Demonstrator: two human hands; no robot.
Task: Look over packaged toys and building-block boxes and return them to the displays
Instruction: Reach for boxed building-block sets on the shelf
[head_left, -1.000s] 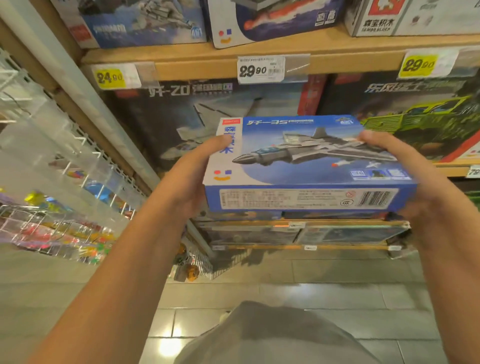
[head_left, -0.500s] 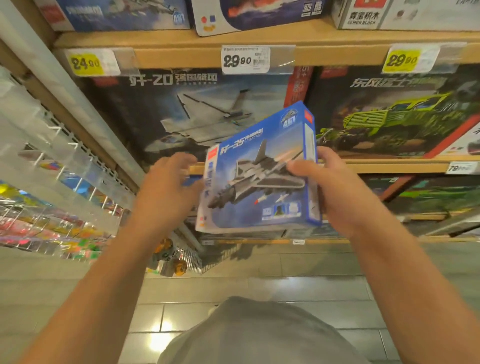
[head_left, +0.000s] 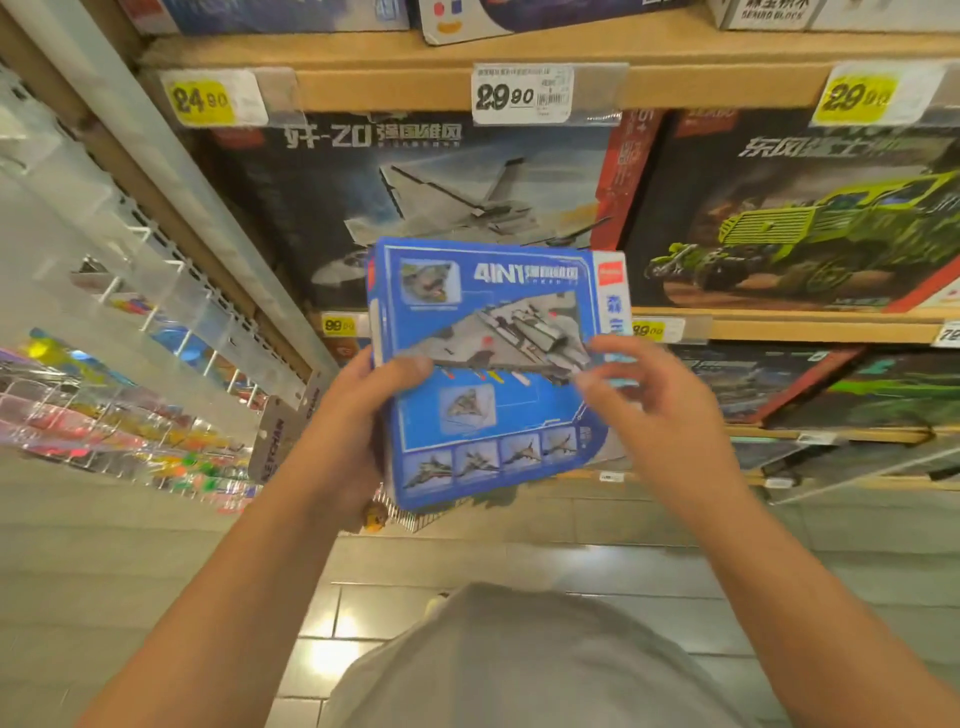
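Observation:
I hold a blue building-block box (head_left: 493, 415) upright in front of the shelves. Its back faces me, printed with "4IN1", a grey jet model and a row of small pictures. My left hand (head_left: 353, 431) grips the box's left edge, thumb pressed across its face. My right hand (head_left: 660, 410) is blurred at the box's right edge. Its fingers are loosely spread in front of the face and none wraps behind the box.
Wooden shelves (head_left: 395, 88) with price tags carry large boxes: a dark jet-fighter box (head_left: 415, 197) right behind the held one and a green truck box (head_left: 810, 218) to the right. A rack of small colourful packets (head_left: 130, 415) hangs at left. Tiled floor (head_left: 571, 525) lies below.
The box went from lying flat between both hands to standing upright and flipped, its back now toward me. My left hand took the left edge, and my right hand loosened from its grip.

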